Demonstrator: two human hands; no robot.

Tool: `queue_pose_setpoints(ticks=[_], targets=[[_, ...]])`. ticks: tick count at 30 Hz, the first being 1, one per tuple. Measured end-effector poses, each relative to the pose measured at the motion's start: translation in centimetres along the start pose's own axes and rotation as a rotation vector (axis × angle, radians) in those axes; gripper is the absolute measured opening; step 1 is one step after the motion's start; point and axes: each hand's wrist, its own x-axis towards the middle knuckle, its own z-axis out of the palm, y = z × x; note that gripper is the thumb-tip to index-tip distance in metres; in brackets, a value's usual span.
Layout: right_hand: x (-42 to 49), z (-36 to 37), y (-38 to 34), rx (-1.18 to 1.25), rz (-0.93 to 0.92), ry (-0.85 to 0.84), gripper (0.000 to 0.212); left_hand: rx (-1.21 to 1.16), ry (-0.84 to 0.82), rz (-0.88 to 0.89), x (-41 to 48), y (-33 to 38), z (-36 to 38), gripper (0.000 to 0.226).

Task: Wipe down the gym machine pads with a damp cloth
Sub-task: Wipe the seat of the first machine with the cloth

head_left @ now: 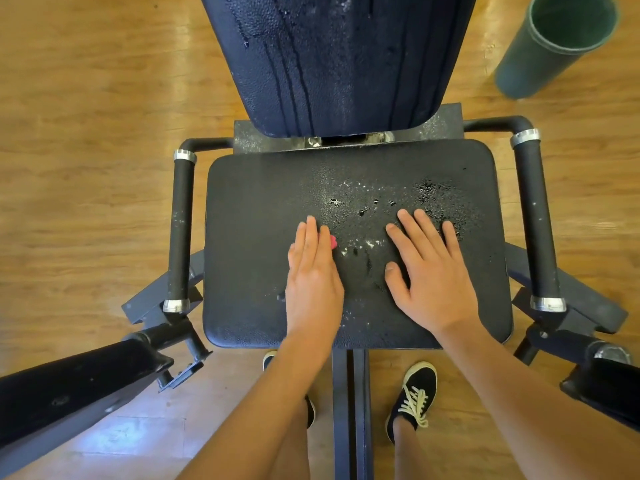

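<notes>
one pink cloth (333,241) under left hand (313,275) fingers (311,233) on seat pad (249,209)

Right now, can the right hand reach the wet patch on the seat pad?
Probably yes: the right hand lies flat on the seat pad, the wet patch just past its fingers, nothing between.

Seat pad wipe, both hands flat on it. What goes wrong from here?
1. The red cloth barely shows under the left grip; bare skin, not cloth, may do most of the wiping.
2. The right grip lies flat on the wet seat pad and could slip or smear the droplets.
3. Drip streaks on the back pad may run down onto the seat.
</notes>
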Motion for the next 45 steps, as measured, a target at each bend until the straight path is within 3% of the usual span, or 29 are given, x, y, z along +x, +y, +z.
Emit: queue_pose_setpoints(ticks=[10,22,33,45], targets=[[0.0,0.3,0.4,-0.009,-0.011,0.011,0.055,-0.071,0.113,-0.093,11.7,1.6,-0.9,0.046],[0.3,0.4,0.5,0.001,-0.022,0.024,0.055,-0.114,0.131,-0.200,14.2,2.6,-0.5,0.041],[0.2,0.4,0.6,-0.003,-0.021,0.018,0.055,-0.106,0.016,0.012,11.8,0.8,-0.6,0.050],[0.2,0.4,0.6,-0.023,-0.018,0.002,0.056,0.046,-0.115,0.050,6.6,1.1,-1.0,0.063]])
